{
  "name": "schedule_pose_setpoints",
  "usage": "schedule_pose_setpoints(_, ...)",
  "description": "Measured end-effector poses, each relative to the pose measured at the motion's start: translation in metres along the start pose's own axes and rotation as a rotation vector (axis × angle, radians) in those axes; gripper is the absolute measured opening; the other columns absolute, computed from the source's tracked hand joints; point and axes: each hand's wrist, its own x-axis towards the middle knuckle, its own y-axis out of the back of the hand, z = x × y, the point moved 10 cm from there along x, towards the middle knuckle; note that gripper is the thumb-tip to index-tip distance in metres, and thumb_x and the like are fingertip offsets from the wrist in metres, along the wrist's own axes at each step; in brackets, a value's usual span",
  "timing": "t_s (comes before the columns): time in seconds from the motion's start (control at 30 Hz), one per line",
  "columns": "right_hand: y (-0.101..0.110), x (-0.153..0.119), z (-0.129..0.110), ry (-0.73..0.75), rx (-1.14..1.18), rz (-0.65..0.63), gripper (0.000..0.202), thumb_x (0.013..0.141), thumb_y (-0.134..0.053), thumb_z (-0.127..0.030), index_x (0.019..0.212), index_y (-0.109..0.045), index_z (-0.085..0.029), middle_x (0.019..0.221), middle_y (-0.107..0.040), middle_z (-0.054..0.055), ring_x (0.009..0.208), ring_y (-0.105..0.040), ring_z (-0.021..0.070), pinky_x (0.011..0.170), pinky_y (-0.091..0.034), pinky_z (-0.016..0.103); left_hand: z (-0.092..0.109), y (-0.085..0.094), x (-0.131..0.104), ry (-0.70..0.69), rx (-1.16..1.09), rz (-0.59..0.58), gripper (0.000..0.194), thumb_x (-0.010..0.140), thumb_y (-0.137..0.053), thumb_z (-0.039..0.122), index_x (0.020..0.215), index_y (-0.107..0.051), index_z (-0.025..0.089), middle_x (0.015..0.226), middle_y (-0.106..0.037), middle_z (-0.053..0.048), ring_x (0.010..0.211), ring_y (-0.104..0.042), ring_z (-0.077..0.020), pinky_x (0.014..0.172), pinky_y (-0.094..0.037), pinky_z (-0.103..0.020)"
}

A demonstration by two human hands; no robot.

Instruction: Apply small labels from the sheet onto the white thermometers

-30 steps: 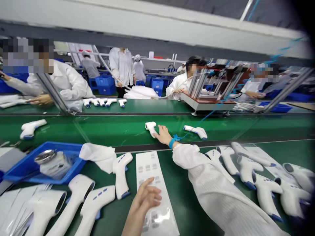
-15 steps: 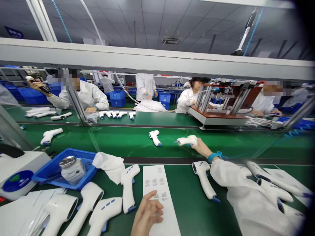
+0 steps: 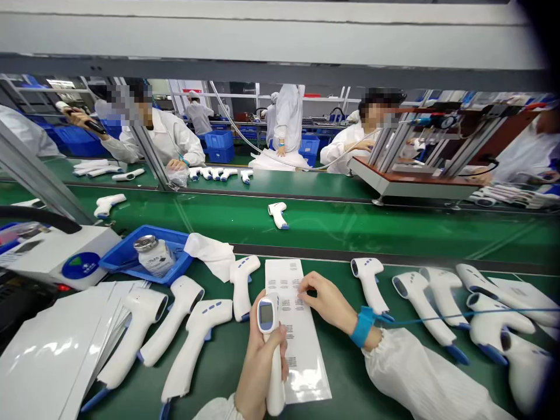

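Observation:
My left hand (image 3: 261, 356) is wrapped round a white handheld thermometer (image 3: 275, 373), its small grey screen facing up. Beneath and beside it lies a white label sheet (image 3: 308, 356) with rows of small dark print. My right hand (image 3: 328, 300), with a blue wrist strap (image 3: 362, 326), touches the sheet's right edge, thumb and forefinger pinched together; whatever may be between them is too small to make out. One white thermometer (image 3: 245, 286) lies just left of the sheet, and another (image 3: 370, 283) lies beyond my right hand.
Several thermometers (image 3: 199, 338) lie at left, more (image 3: 426, 306) at right. A blue tray (image 3: 126, 248) holds a jar (image 3: 154, 255); a white cloth (image 3: 212, 254) is beside it. White sheets (image 3: 56, 344) are stacked at left. Across the green belt (image 3: 210, 219), people work near a metal fixture (image 3: 411, 181).
My left hand, empty before, now holds a thermometer. My right hand has come back from the belt, let go of its thermometer and moved to the label sheet. The camera view has tilted down.

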Motion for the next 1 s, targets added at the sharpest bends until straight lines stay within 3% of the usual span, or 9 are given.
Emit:
schedule_pose_setpoints(0.07, -0.006, -0.006, 0.011, -0.040, -0.014, 0.024, 0.007, 0.083, -0.057, -0.020, 0.078, -0.062, -0.022, 0.091, -0.062, 0.004, 0.087, -0.061, 0.0223, 0.081, -0.049, 0.039, -0.001, -0.002, 0.004, -0.017, 0.046, -0.013, 0.084, 0.086, -0.061, 0.039, 0.149, -0.005, 0.040, 0.080, -0.055, 0.003, 0.042, -0.040, -0.0066, 0.042, -0.041, -0.021)
schedule_pose_setpoints(0.13, -0.009, -0.013, 0.017, -0.066, -0.003, 0.056, 0.006, 0.083, -0.058, -0.023, 0.080, -0.063, -0.022, 0.092, -0.063, 0.005, 0.088, -0.061, 0.0228, 0.081, -0.049, 0.040, 0.000, -0.004, 0.009, -0.065, 0.110, 0.000, 0.081, 0.086, -0.060, 0.041, 0.148, -0.008, 0.041, 0.103, -0.058, -0.003, 0.039, -0.039, -0.0033, 0.042, -0.043, -0.022)
schedule_pose_setpoints(0.2, -0.009, -0.018, 0.020, -0.074, 0.035, 0.091, 0.007, 0.084, -0.059, -0.026, 0.082, -0.065, -0.023, 0.093, -0.064, 0.005, 0.089, -0.061, 0.0231, 0.081, -0.050, 0.040, 0.002, -0.006, 0.012, -0.110, 0.165, 0.031, 0.079, 0.086, -0.059, 0.042, 0.148, -0.011, 0.041, 0.129, -0.051, -0.010, 0.038, -0.040, -0.0011, 0.041, -0.043, -0.023)
schedule_pose_setpoints(0.27, -0.009, -0.020, 0.021, -0.068, 0.071, 0.124, 0.011, 0.085, -0.059, -0.029, 0.082, -0.068, -0.023, 0.095, -0.066, 0.005, 0.091, -0.061, 0.0239, 0.083, -0.050, 0.041, 0.003, -0.008, 0.013, -0.140, 0.195, 0.049, 0.077, 0.086, -0.059, 0.042, 0.148, -0.014, 0.039, 0.141, -0.042, -0.014, 0.038, -0.040, 0.0000, 0.039, -0.042, -0.022)
schedule_pose_setpoints(0.6, -0.014, -0.003, 0.024, -0.039, 0.155, 0.080, 0.011, 0.082, -0.064, -0.028, 0.075, -0.069, -0.021, 0.088, -0.067, 0.005, 0.089, -0.063, 0.0224, 0.083, -0.050, 0.039, 0.000, -0.009, 0.017, -0.144, 0.191, 0.022, 0.075, 0.087, -0.057, 0.039, 0.149, -0.014, 0.039, 0.128, -0.054, -0.011, 0.034, -0.038, -0.0001, 0.038, -0.040, -0.022)
schedule_pose_setpoints(0.73, -0.013, -0.004, 0.013, 0.018, 0.117, 0.033, 0.007, 0.078, -0.065, -0.020, 0.071, -0.065, -0.021, 0.089, -0.066, 0.004, 0.091, -0.060, 0.0220, 0.085, -0.047, 0.040, 0.000, -0.011, 0.017, -0.136, 0.193, -0.027, 0.073, 0.089, -0.054, 0.036, 0.148, -0.013, 0.038, 0.128, -0.053, -0.010, 0.038, -0.042, -0.0010, 0.039, -0.043, -0.021)
schedule_pose_setpoints(0.8, -0.012, -0.013, -0.003, 0.112, 0.058, 0.012, 0.008, 0.077, -0.063, -0.015, 0.071, -0.063, -0.021, 0.090, -0.065, 0.004, 0.093, -0.058, 0.0226, 0.087, -0.044, 0.041, 0.001, -0.012, 0.017, -0.153, 0.188, -0.050, 0.070, 0.089, -0.055, 0.036, 0.147, -0.016, 0.038, 0.135, -0.049, -0.012, 0.041, -0.044, -0.0014, 0.040, -0.044, -0.021)
schedule_pose_setpoints(0.9, -0.014, -0.035, -0.035, 0.258, -0.002, -0.107, 0.014, 0.077, -0.058, -0.007, 0.073, -0.060, -0.021, 0.089, -0.064, 0.003, 0.085, -0.058, 0.0195, 0.079, -0.045, 0.035, 0.002, -0.011, 0.018, -0.196, 0.180, -0.058, 0.069, 0.088, -0.056, 0.039, 0.147, -0.019, 0.037, 0.138, -0.047, -0.012, 0.045, -0.047, -0.0035, 0.037, -0.041, -0.020)
schedule_pose_setpoints(1.0, -0.022, -0.053, -0.055, 0.179, 0.178, -0.350, 0.017, 0.076, -0.057, -0.004, 0.075, -0.059, -0.021, 0.087, -0.063, 0.001, 0.073, -0.059, 0.0138, 0.067, -0.047, 0.026, 0.006, -0.010, 0.019, -0.273, 0.203, -0.048, 0.069, 0.088, -0.057, 0.040, 0.147, -0.023, 0.034, 0.135, -0.052, -0.010, 0.064, -0.061, -0.0128, 0.052, -0.052, -0.026)
